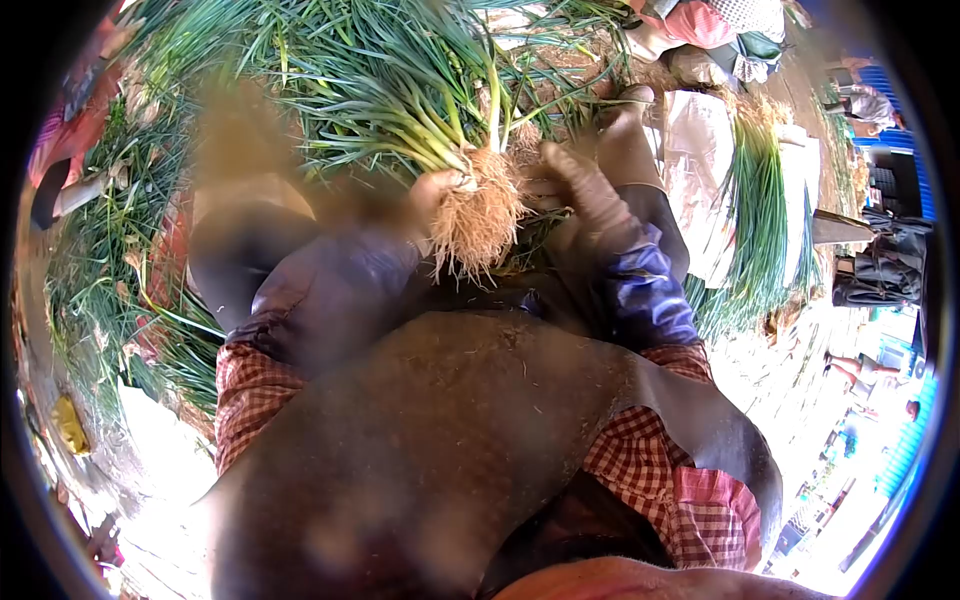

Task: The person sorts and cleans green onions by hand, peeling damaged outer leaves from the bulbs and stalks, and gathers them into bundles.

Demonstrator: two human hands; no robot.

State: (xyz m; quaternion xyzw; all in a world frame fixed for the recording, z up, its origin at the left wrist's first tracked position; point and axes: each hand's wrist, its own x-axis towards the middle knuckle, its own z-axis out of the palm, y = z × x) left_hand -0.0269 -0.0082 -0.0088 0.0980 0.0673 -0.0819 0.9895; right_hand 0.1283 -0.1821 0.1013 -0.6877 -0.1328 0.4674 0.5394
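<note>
A bunch of spring onions point(440, 125) with white stems and a thick tuft of pale roots point(476, 215) is in front of me, roots toward my body. My left hand point(432, 192), partly blurred by a smear, is closed around the stems just above the roots. To the right of the roots is my right hand point(590, 195), fingers apart and stretched toward the bunch. I see nothing held in it, though its underside is hidden. Long green leaves run away from me into a big heap of spring onions point(330, 50).
More loose leaves point(95, 260) lie along the left. On the right, a tidy spring onion bundle point(755, 190) rests on white sacking point(697, 150). A dark apron point(430, 430) covers my lap. Other people sit at upper left and upper right, and some are farther off at right.
</note>
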